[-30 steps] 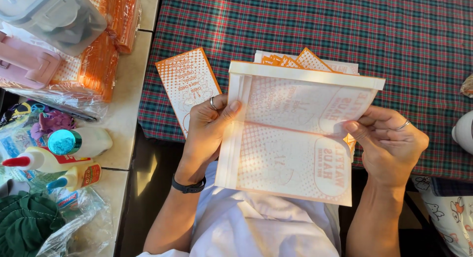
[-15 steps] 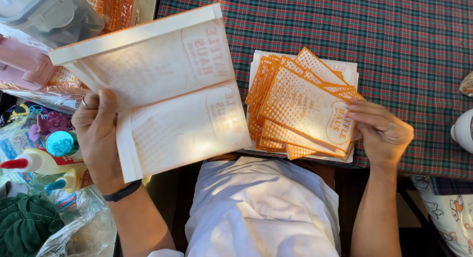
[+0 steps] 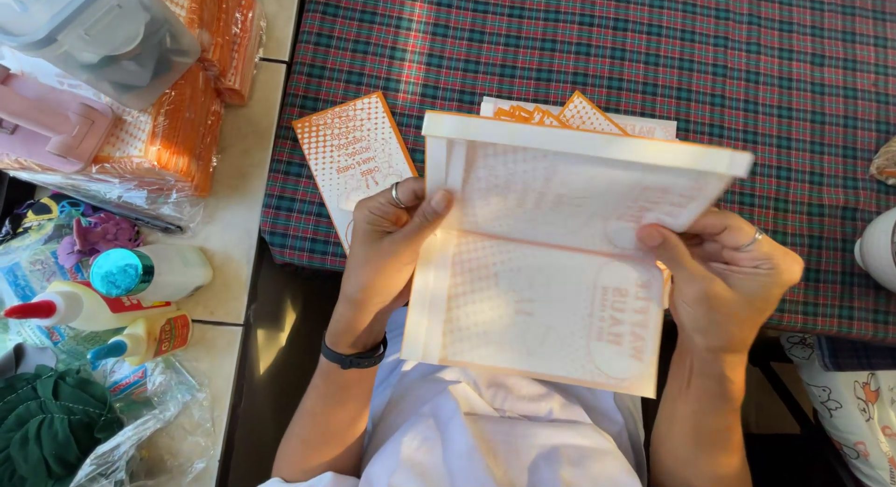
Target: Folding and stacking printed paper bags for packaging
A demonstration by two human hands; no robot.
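A table (image 3: pixel 597 58) under a red and green plaid cloth fills the upper right of the frame. A pale tiled counter (image 3: pixel 245 216) runs down the left side beside it.

At centre, a large white paper sheet (image 3: pixel 551 272) with faint orange print showing through is held up, folded at its top edge. It tilts toward the person, who wears a white top at the bottom of the frame.

The left hand (image 3: pixel 397 240), centre left, pinches the sheet's left edge, thumb on the front and fingers behind. It wears a ring, and there is a black band on the wrist. The right hand (image 3: pixel 723 272), centre right, pinches the right edge the same way, thumb on the front, and also wears a ring.

Behind the sheet's top edge, a stack of orange patterned papers (image 3: pixel 579 114) peeks out, lying on the cloth. A single orange patterned card (image 3: pixel 350 160) lies flat on the cloth just left of the left hand.

In the upper left, a clear plastic box (image 3: pixel 103 30) sits on wrapped bundles of orange paper (image 3: pixel 187 123). A pink object (image 3: pixel 42 123) is beside them.

In the lower left lie glue bottles (image 3: pixel 103 305), a green cloth (image 3: pixel 47 431) and crumpled clear plastic (image 3: pixel 149 431).
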